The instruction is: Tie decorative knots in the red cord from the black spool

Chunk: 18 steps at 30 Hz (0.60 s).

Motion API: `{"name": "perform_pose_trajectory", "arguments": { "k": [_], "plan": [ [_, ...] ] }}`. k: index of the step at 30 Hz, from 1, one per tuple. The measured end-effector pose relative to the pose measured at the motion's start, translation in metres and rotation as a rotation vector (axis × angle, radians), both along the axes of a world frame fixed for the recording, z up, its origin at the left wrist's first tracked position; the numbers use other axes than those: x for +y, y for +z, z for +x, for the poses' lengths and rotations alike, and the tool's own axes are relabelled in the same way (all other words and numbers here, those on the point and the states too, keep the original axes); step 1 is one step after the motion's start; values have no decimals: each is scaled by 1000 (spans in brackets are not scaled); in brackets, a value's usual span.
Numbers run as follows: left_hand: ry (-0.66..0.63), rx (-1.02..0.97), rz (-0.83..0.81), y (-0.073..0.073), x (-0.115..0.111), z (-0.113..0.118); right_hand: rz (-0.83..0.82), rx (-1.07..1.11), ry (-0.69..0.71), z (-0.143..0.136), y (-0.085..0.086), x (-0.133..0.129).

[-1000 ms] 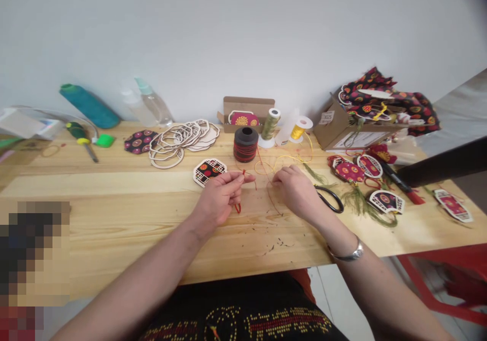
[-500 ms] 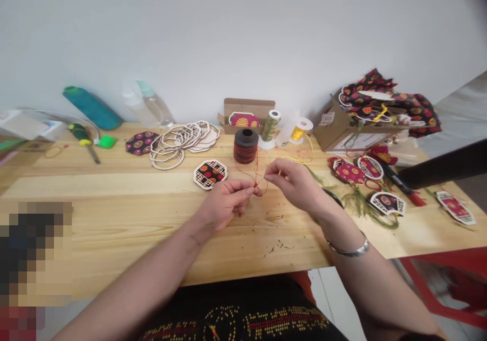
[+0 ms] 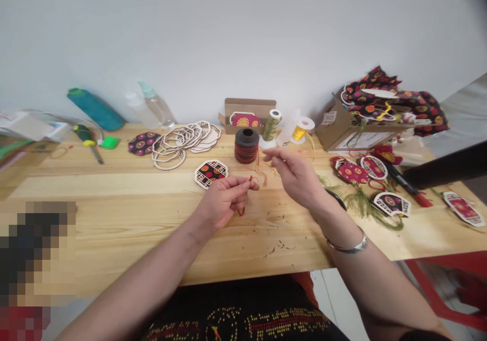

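Note:
Near the middle of the table, my left hand [image 3: 228,199] pinches a thin red cord [image 3: 241,212], whose end pokes up at the fingertips while a loop hangs below the fingers. To its right, my right hand [image 3: 292,173] is raised, its thumb and fingers close together around what may be a fine thread too small to make out. Loose red and yellow thread lies between the hands, in front of the dark spool of red thread [image 3: 246,146]. A patterned ornament in a pale frame [image 3: 211,173] rests just behind my left hand.
Pale cut-out frames [image 3: 178,143], a screwdriver [image 3: 88,143] and a teal thread cone [image 3: 96,109] lie at the left. Green [image 3: 271,128] and yellow [image 3: 302,129] spools stand behind. At the right are a cardboard box [image 3: 338,125], tasselled ornaments [image 3: 352,172] and a black bar [image 3: 449,163].
My right hand has moved up and slightly away from my left hand. The yellowish loop between them has dropped, and the red cord end now shows above my left fingertips.

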<state>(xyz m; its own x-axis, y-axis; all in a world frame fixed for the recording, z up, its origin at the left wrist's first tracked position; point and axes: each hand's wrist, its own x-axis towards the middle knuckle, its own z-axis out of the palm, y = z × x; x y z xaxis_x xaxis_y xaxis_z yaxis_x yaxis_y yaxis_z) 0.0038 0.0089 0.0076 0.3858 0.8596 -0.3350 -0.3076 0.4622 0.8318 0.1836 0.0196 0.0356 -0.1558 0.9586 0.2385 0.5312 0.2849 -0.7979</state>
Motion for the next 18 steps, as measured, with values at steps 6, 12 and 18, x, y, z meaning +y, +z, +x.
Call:
{"name": "perform_pose_trajectory", "arguments": {
  "k": [6, 12, 18],
  "plan": [
    [29, 35, 4, 18, 0, 2, -344, 376, 397, -13, 2, 2],
    [55, 15, -41, 8, 8, 0, -340, 221, 460, -7, -18, 6],
    [56, 15, -99, -10, 9, -5, -264, 179, 340, -5, -32, 9]
  ]
}}
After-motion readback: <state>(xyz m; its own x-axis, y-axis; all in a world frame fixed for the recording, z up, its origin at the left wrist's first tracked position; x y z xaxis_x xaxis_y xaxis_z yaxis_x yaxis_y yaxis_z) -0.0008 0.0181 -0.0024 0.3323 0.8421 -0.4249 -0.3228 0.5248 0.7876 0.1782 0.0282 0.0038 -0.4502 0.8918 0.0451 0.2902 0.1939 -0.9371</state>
